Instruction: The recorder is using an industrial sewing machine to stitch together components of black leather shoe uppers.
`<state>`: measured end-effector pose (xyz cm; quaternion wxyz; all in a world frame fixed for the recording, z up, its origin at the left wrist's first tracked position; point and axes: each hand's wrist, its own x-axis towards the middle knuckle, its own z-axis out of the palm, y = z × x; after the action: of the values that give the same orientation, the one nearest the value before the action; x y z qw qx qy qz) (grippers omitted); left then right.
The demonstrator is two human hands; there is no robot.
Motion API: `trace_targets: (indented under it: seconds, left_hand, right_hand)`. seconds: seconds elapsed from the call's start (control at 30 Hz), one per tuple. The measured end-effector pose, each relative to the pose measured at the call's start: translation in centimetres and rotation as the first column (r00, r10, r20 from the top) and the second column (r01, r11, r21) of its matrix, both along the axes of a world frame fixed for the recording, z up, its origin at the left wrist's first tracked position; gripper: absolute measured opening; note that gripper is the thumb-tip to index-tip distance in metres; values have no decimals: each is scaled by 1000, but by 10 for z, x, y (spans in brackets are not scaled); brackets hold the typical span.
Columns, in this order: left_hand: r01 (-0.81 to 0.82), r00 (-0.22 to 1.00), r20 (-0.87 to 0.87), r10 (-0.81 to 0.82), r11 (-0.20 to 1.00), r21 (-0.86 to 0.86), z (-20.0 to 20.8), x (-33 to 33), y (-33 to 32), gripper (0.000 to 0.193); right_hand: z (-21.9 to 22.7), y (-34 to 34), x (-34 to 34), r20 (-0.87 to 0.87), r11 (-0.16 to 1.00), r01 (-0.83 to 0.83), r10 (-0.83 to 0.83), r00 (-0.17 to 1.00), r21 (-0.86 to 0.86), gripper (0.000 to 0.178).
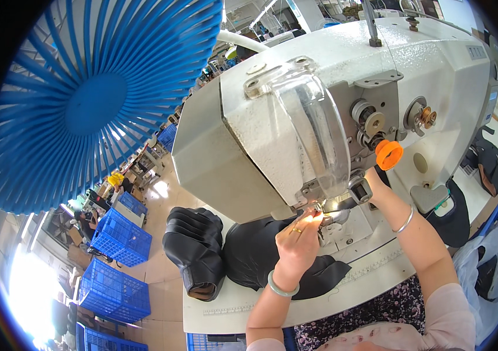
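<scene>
A large white industrial sewing machine [436, 64] fills the middle and right of the view. My left hand [297, 243], with a ring and a pale bangle, is closed in a pinch at the lit needle area; what its fingertips hold is too small to make out. My right hand [376, 182] reaches behind the lower part of the machine head, and its fingers are hidden. Black leather-like material [252, 251] lies on the table left of my left hand and under its wrist. Beside it a bundle of black pieces [193, 240] hangs partly over the table's left edge.
A big blue fan [97, 105] stands close at the upper left. The machine carries a clear guard [319, 128] and an orange knob [389, 154]. Blue crates [121, 234] line the floor at left. More black pieces [450, 216] lie right of my right arm, above a plastic bag [497, 251].
</scene>
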<state>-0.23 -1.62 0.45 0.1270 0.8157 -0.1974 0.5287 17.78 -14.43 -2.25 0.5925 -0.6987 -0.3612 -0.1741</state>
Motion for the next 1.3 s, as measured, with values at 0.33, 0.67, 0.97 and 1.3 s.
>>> trace_targets:
  seconds: [0.33,0.67,0.97,1.3]
  left_hand:
    - [11,999,-46,-14,998,-65,-7,3,7,21]
    - [40,999,32,-39,998,-40,1,-2,7,20]
    - [-78,350,-468,-811,472,-878,-12,-37,-16,21]
    - [-172,298,-9,-955,-44,-984,-59,-84,-31,78]
  right_hand:
    - [-19,1,32,154,976,-20,55,987,-217,53]
    - [-1,2,-4,130,957,-146,116,985,250,45]
    - [-2,-83,-144,-54,831,481,-486,872,279,8]
    - [-42,-139,-196,297,979,113,-160,941,170,16]
